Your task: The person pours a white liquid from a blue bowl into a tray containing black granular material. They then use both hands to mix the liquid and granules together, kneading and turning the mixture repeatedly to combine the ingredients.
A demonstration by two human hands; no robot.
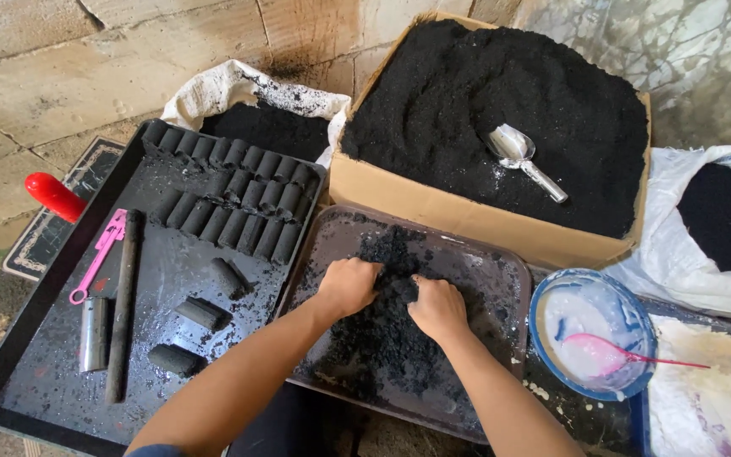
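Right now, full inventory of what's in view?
Box: 1, brown cardboard, top centre, full of black powder.
Scoop: 1, silver, lying in the box.
Briquettes: many, black cylinders, rowed on the left tray; three loose below.
Left tray: 1, black, left.
Pink tool: 1, on the left tray.
Rod: 1, dark, on the left tray.
Middle tray: 1, grey, holds a black mix.
Bowl: 1, blue rim, white paste, pink spoon, right.
Sacks: 2, white, top left and right.
Hands: left, right, both in the mix.
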